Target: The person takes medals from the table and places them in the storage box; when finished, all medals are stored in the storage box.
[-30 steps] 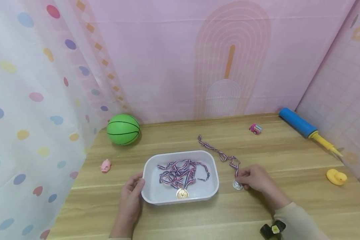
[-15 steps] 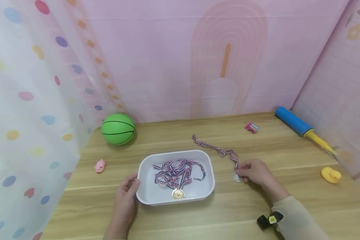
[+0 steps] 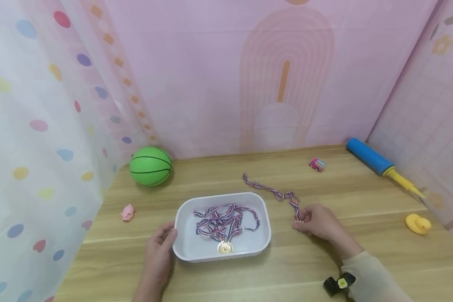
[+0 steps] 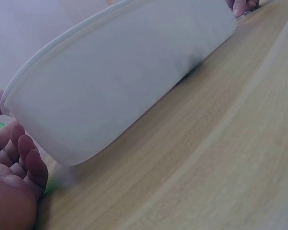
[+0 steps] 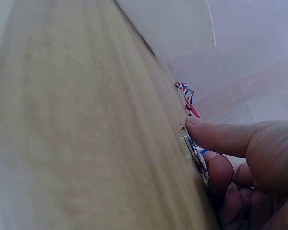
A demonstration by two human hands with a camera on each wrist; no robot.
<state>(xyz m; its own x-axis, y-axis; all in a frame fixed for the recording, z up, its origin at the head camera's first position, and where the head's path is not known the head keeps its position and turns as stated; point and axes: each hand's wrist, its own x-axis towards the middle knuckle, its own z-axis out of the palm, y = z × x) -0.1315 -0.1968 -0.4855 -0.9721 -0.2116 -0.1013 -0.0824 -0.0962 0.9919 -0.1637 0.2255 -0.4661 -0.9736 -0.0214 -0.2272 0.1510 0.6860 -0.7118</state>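
Note:
A white plastic tray (image 3: 253,241) stands on the table. Inside it lie a gold medal (image 3: 225,248) and a tangle of red, white and blue striped ribbon (image 3: 220,216). My left hand (image 3: 158,256) holds the tray's left end, thumb at the rim and fingers curled beside the outer wall. To the right of the tray, my right hand (image 3: 318,222) pinches a silver medal (image 5: 196,149) between thumb and fingers, mostly covering it in the head view. In the right wrist view the medal stands tilted close to the tabletop. Its twisted striped ribbon (image 3: 266,188) trails away to the back left.
A green ball (image 3: 151,166) and a pink toy pig (image 3: 127,213) are on the left. Toward the right are a small pink toy vehicle (image 3: 317,164), a blue and yellow hand pump (image 3: 370,157) and a yellow rubber duck (image 3: 417,224). Patterned curtains (image 3: 196,84) border the table.
The silver medal, earlier showing beside my right fingertips, is now tipped and mostly hidden by them. My left hand keeps its hold on the tray. The head view has shifted slightly.

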